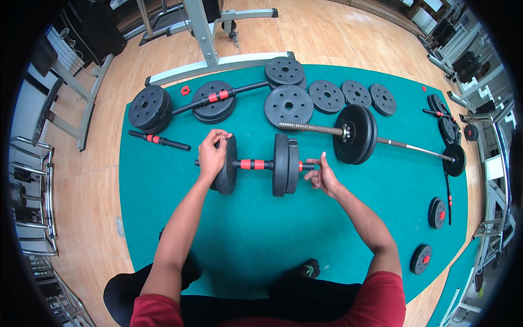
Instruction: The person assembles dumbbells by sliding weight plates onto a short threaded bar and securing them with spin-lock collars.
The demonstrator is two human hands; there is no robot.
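A dumbbell stands in front of me, its black and red bar (pixel 252 164) level, with black weight plates on both sides. My left hand (pixel 213 155) grips the left weight plate (pixel 229 169), its fingers over the upper rim. Two plates sit together on the right side, the inner one (pixel 280 164) being the larger. Beyond them a red collar shows on the threaded bar end (pixel 308 167). My right hand (pixel 325 177) is beside that end with thumb raised and fingers apart; whether a fingertip touches the bar I cannot tell.
Behind the dumbbell lie loose plates (pixel 289 105) and another bar (pixel 220 96) resting across plates. A short bar (pixel 159 140) is at left. To the right, a long barbell (pixel 403 144) carries plates. The green mat (pixel 348 234) spreads beneath; a grey machine frame (pixel 218 66) borders its far edge.
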